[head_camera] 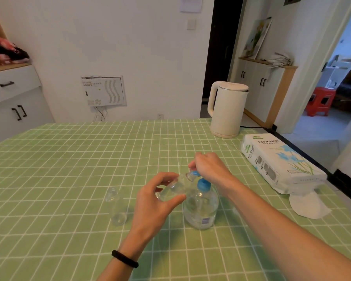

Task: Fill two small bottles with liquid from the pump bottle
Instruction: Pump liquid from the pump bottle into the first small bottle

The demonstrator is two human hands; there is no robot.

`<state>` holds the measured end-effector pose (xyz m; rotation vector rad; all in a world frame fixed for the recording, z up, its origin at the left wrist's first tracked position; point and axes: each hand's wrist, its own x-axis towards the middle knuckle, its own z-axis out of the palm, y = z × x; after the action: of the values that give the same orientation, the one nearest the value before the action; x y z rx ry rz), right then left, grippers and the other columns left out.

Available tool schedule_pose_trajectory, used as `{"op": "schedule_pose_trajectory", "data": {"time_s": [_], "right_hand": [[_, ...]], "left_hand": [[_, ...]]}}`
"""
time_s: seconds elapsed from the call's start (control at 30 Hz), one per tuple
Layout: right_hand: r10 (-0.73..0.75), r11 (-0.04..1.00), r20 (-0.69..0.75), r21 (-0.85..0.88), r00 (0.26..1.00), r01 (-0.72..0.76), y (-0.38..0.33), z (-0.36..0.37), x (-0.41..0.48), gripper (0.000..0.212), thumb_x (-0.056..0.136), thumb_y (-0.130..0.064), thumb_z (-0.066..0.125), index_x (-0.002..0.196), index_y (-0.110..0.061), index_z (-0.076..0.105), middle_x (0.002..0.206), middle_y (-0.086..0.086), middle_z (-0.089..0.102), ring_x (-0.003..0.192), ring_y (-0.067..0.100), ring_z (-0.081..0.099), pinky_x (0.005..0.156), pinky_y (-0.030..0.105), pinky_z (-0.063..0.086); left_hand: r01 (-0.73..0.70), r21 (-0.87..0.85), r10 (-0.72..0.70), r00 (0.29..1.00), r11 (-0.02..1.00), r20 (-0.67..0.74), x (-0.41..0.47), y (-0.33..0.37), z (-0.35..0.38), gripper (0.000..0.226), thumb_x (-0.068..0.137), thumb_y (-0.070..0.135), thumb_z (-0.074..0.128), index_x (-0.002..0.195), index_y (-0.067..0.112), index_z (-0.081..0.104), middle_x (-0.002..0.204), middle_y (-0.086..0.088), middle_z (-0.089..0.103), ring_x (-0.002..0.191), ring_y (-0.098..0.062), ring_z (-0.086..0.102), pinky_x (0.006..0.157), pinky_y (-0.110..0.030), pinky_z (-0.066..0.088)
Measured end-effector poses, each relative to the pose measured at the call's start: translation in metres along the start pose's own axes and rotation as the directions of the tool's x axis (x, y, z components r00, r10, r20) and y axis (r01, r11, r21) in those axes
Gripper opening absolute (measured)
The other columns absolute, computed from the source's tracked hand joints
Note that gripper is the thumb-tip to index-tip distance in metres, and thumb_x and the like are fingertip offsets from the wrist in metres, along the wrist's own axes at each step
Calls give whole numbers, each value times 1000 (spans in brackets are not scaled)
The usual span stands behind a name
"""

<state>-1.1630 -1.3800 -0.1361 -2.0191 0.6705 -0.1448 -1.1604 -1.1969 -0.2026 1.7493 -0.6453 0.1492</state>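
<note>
L hand [150, 201] gripped tilted small bottle [175, 186]; R hand [208, 167] clasped pump bottle [201, 209] top. Mouth slipping off nozzle [195, 173] could've spilled liquid.

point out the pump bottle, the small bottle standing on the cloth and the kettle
clear plastic pump bottle with blue pump top [201, 209]: head view, on its clear body
small clear plastic bottle standing on the cloth [118, 209]: head view, on its side wall
cream electric kettle [229, 112]: head view, on its front wall
</note>
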Motion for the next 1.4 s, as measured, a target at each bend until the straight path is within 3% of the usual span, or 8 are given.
{"op": "schedule_pose_trajectory", "data": {"time_s": [0.13, 0.53, 0.63, 0.83, 0.93, 1.03, 1.17, 1.4], "right_hand": [[-14, 1000, -15, 13, 1000, 14, 4, 2, 1, 40, 106, -24, 41, 99, -16, 80, 101, -7, 77, 101, 17, 70, 87, 38, 48], [18, 999, -38, 41, 999, -17, 10, 9, -3, 40, 105, -21, 44, 94, -16, 81, 99, -5, 79, 104, 21, 72, 100, 42, 53], [31, 999, -31, 40, 999, -30, 9, 8, -6, 40, 105, -21, 43, 96, -15, 81, 101, -5, 78, 104, 22, 71, 100, 42, 53], [26, 1000, 8, 9, 1000, -26, -3, -1, -4, 41, 107, -29, 40, 104, -13, 78, 107, 0, 77, 106, 23, 72, 105, 45, 54], [35, 999, 14, 15, 999, -35, -2, -1, -5, 40, 106, -28, 40, 103, -14, 78, 104, -3, 75, 106, 23, 71, 103, 44, 54], [31, 999, -7, 17, 999, -31, 0, 1, -5, 40, 105, -24, 41, 104, -13, 80, 97, -10, 74, 105, 22, 70, 102, 43, 53], [43, 999, -23, 22, 999, -43, 5, 7, -7, 40, 104, -21, 43, 103, -11, 82, 105, -1, 79, 109, 25, 71, 107, 46, 53], [48, 999, -37, 10, 998, -48, 6, 6, -7, 39, 101, -18, 45, 101, -11, 83, 111, 5, 80, 111, 30, 71, 108, 49, 53]], "left_hand": [[0, -4, 0, 1000, 1000, 5, 1, 0, 0, 46, 74, 16, 94, 111, 34, 74, 107, 23, 76, 107, -4, 70, 88, -10, 48], [12, 2, -12, 1000, 1000, 11, -3, -6, 2, 45, 71, 27, 92, 111, 38, 73, 108, 24, 75, 106, -4, 70, 89, -23, 49], [10, -1, -10, 1000, 1000, 4, -4, -5, 2, 44, 70, 33, 88, 110, 39, 73, 108, 24, 75, 105, -4, 70, 87, -19, 49], [-4, -1, 4, 1000, 1000, 6, 0, -2, -1, 45, 73, 19, 94, 109, 37, 73, 108, 25, 75, 106, -2, 70, 86, -8, 47], [-20, -4, 20, 1000, 1000, -4, 0, 1, 0, 42, 71, 29, 89, 109, 37, 73, 107, 24, 76, 106, -3, 70, 85, -7, 47], [-22, -2, 22, 1000, 1000, -2, 1, 1, 0, 43, 72, 26, 92, 109, 36, 73, 107, 24, 75, 105, -2, 70, 86, -8, 47], [-2, 33, 1, 1000, 999, 13, 0, -5, 0, 47, 73, 13, 94, 111, 33, 74, 107, 23, 76, 105, -3, 71, 86, -8, 47], [4, 23, -5, 1000, 1000, 6, -2, -4, 1, 46, 73, 14, 94, 110, 32, 74, 107, 26, 75, 104, 1, 69, 86, -7, 47]]}}
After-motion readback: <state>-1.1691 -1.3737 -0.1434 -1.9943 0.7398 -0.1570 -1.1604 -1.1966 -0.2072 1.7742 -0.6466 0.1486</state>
